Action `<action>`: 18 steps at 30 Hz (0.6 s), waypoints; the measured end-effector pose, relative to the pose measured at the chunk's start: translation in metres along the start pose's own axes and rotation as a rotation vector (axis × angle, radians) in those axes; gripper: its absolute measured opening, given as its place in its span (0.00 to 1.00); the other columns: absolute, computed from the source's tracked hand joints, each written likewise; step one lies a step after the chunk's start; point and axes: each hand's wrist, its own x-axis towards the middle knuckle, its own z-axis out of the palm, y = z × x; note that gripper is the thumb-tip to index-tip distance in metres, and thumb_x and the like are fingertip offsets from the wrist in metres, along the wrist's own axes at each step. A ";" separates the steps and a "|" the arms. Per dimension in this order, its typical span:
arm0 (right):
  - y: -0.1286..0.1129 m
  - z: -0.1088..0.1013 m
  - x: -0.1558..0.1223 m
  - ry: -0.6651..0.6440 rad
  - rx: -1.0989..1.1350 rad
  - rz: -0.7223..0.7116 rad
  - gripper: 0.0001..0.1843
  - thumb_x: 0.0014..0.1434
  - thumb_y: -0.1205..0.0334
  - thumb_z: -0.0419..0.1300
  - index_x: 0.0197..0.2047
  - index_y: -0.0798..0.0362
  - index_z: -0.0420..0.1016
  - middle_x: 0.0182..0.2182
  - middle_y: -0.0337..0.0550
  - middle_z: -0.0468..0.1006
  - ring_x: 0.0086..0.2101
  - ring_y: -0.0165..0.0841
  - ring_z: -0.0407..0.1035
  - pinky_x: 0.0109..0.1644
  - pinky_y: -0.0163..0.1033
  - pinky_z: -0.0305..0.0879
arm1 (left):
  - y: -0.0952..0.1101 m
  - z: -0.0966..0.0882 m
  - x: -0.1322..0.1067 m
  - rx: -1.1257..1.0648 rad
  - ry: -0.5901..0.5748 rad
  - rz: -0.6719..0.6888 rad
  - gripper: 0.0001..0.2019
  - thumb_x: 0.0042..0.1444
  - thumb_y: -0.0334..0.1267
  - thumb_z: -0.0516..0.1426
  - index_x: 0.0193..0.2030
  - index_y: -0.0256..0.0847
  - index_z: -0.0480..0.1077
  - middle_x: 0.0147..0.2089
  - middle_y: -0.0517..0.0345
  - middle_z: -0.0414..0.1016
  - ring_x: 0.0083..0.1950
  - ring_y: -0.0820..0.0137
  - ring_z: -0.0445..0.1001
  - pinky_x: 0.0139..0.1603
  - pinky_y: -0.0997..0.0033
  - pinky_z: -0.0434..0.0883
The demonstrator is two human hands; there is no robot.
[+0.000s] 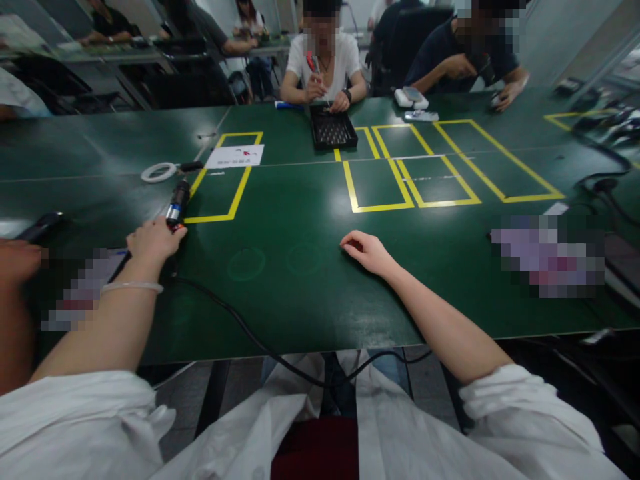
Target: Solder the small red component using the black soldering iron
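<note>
Over at the left of the green table, my left hand [154,241] is wrapped round the body of a black corded electric screwdriver [178,202]. Its black front part, with a silver and blue band, sticks out beyond my fingers; the rest lies under my palm. A black cable [235,317] runs from beside that hand, over the table edge and across my lap. My right hand [367,252] rests on the table right of the middle, fingers loosely curled, with nothing seen in them. Ahead of it are yellow tape outlines [384,208].
A white printed card [235,156] and a white cable coil [159,173] lie beyond my left hand. Across the table, a person works over a black tray [334,143] of small parts. Blurred-out items lie at both sides. Another person's arm [17,300] reaches in at left.
</note>
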 end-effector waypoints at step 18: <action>0.001 0.000 0.000 -0.003 -0.005 0.000 0.08 0.61 0.62 0.56 0.39 0.55 0.75 0.29 0.40 0.74 0.28 0.30 0.64 0.37 0.36 0.61 | 0.013 -0.002 -0.018 -0.104 0.229 0.021 0.28 0.58 0.48 0.56 0.56 0.25 0.63 0.56 0.30 0.69 0.54 0.46 0.69 0.53 0.55 0.61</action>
